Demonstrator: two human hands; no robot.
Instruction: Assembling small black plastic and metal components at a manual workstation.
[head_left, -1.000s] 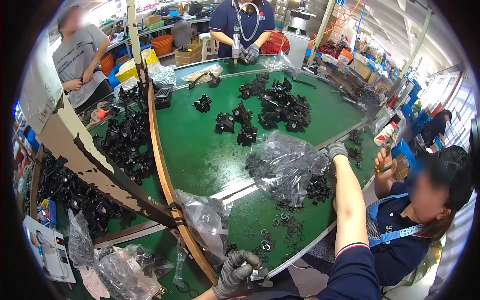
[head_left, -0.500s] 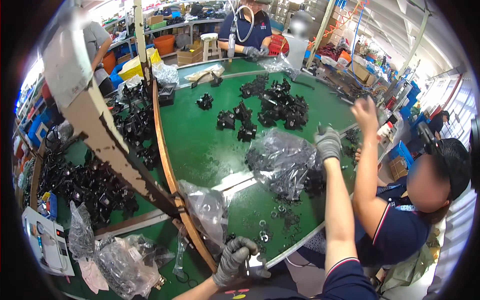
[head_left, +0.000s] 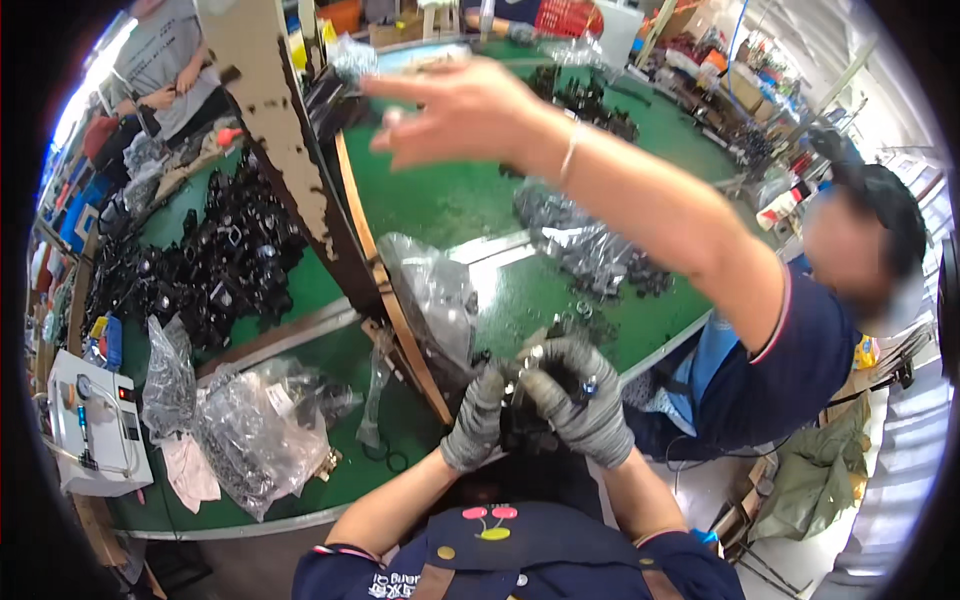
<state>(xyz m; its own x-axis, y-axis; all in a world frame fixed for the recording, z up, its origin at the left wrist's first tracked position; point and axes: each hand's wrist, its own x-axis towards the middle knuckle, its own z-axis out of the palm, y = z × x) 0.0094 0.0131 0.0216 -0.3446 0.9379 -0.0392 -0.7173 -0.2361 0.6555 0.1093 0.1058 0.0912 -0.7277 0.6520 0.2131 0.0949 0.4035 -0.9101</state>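
Close to my body, at the table's near edge, my left hand [head_left: 476,418] and my right hand [head_left: 582,402], both in grey gloves, are closed round a black part with shiny metal bits [head_left: 525,428]. Fingers hide much of it, so its exact kind does not show. The right thumb and fingertips press together near small metal pieces on top of it. Just beyond my hands lie small dark rings [head_left: 588,325] on the green table [head_left: 440,200]. Left of them, a see-through plastic bag [head_left: 430,295] leans by a wooden rail [head_left: 408,345].
A co-worker's bare arm [head_left: 650,215] stretches across the table from the right, above a plastic bag of parts [head_left: 575,235]. Black parts pile up [head_left: 215,270] at the left, behind a peeling post [head_left: 285,130]. A white box with a gauge [head_left: 95,420] stands lower left.
My right hand has come back from over the table and joined my left hand at the black part. The co-worker's arm has swung leftward across the table. The view has shifted.
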